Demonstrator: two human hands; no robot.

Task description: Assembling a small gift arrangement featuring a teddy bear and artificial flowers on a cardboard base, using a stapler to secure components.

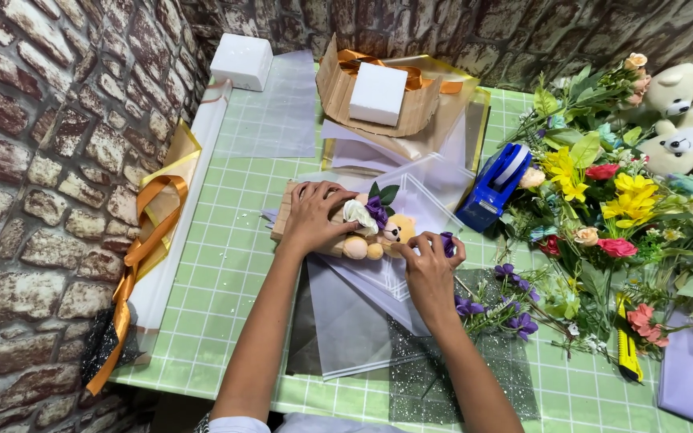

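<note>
Cardboard base (pixel 285 215): lies mid-table under the left hand (pixel 314 215), whose spread fingers press it flat.
Right hand (pixel 429 261): pinched narrow on a small purple flower (pixel 447 243), just beside the little bear (pixel 399 229).
Risk: a nudge could likely tip the bear or crease the clear wrap (pixel 378 281).
Edges: tape dispenser (pixel 492 186) and flower pile (pixel 603 208) crowd the right; brick wall (pixel 58 160) closes the left.
Room: green mat (pixel 226 273) lies open toward the near-left.
</note>
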